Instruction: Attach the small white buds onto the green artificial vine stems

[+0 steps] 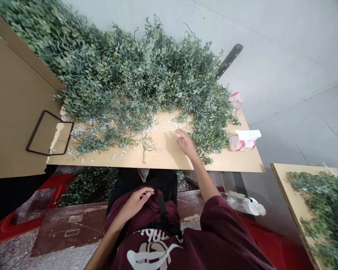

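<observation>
My right hand (186,144) hovers over or touches the bare front part of the wooden table (169,152). Its index finger stretches toward a scatter of small white pieces (173,122), and I see nothing held in it. Down on my lap, against the dark red shirt, my left hand (138,200) lies with its fingers stretched out and nothing in them. A great heap of artificial green leaf sprigs (141,71) covers the back of the table. A bare green stem piece (144,148) lies near the front edge.
A large cardboard box (19,101) and a black wire frame (45,153) stand at the left. At the right are a red-and-white tissue pack (242,142) and a dark perforated bar (230,59). A clear bottle (249,205) lies below, near another board (290,195) bearing leaves.
</observation>
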### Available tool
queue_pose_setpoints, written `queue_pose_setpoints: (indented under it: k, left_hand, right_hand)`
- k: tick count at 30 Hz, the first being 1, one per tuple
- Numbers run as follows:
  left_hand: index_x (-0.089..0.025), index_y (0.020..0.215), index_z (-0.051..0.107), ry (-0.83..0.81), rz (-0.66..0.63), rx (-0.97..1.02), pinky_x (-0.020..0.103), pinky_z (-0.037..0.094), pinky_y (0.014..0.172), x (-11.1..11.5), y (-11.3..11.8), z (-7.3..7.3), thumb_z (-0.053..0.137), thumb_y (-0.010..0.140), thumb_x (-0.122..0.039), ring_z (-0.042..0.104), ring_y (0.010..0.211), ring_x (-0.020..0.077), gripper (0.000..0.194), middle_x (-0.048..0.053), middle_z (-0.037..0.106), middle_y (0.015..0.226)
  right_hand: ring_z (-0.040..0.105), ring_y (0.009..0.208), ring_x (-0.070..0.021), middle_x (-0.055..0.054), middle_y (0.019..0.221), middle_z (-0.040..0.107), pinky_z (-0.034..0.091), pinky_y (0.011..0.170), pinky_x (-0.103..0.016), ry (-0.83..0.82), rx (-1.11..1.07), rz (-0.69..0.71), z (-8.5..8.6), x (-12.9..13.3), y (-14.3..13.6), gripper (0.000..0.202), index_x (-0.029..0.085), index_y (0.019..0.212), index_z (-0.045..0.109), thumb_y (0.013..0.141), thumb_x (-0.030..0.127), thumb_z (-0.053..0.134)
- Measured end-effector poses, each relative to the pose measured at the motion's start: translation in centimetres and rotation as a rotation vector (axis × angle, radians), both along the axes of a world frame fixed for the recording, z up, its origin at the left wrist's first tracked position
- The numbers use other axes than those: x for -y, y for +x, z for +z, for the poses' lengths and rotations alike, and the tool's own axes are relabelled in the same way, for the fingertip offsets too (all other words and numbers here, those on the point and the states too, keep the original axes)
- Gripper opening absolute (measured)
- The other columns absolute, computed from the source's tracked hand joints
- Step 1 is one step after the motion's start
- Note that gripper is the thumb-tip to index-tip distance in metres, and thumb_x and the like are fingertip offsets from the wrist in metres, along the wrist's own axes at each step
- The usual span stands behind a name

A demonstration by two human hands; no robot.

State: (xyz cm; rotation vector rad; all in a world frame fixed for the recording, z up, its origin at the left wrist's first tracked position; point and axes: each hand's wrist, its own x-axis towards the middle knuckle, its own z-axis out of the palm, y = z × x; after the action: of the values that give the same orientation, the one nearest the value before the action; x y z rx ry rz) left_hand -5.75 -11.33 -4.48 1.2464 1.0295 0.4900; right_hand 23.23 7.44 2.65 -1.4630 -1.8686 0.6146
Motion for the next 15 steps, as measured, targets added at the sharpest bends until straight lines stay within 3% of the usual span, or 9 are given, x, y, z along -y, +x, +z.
queue_pose_setpoints:
  k: [4,8,12,15]
  left_hand:
    - [-0.022,0.106,0.069,0.087,-0.057,-0.045,0.034,0.049,0.092,0.0,0.7,1.7,0.045,0.095,-0.046,0.066,0.102,0.0223,0.036,0.006,0.072,0.110]
    - [-0.022,0.106,0.069,0.115,-0.001,-0.044,0.032,0.050,0.090,0.0,0.8,2.6,0.045,0.095,-0.044,0.066,0.100,0.0212,0.034,0.006,0.072,0.109]
    - [-0.021,0.106,0.068,0.114,0.081,-0.051,0.031,0.050,0.089,0.1,0.0,2.6,0.045,0.096,-0.043,0.067,0.097,0.0198,0.033,0.006,0.072,0.106]
    - [-0.021,0.107,0.067,0.094,0.147,-0.064,0.031,0.050,0.088,0.0,-1.0,2.1,0.045,0.096,-0.044,0.067,0.093,0.0195,0.034,0.006,0.072,0.104]
  right_hand:
    - [0.038,0.136,-0.0271,-0.016,0.148,0.042,0.033,0.111,-0.043,0.057,0.457,-0.135,0.7,-6.2,-0.5,0.054,0.012,0.139,0.049,0.086,0.007,0.040]
    - [0.044,0.122,-0.0329,-0.017,0.134,0.055,0.037,0.101,-0.045,-0.027,0.751,-0.177,1.9,-9.4,-0.8,0.041,0.012,0.125,0.062,0.087,0.009,0.046]
    - [0.049,0.110,-0.0308,-0.018,0.115,0.065,0.038,0.094,-0.043,0.010,0.790,-0.188,3.6,-10.5,-0.1,0.027,0.013,0.100,0.072,0.089,0.012,0.047]
    - [0.052,0.109,-0.0283,-0.014,0.113,0.067,0.038,0.095,-0.043,0.221,0.553,-0.235,5.9,-9.5,0.5,0.028,0.016,0.101,0.071,0.093,0.016,0.044]
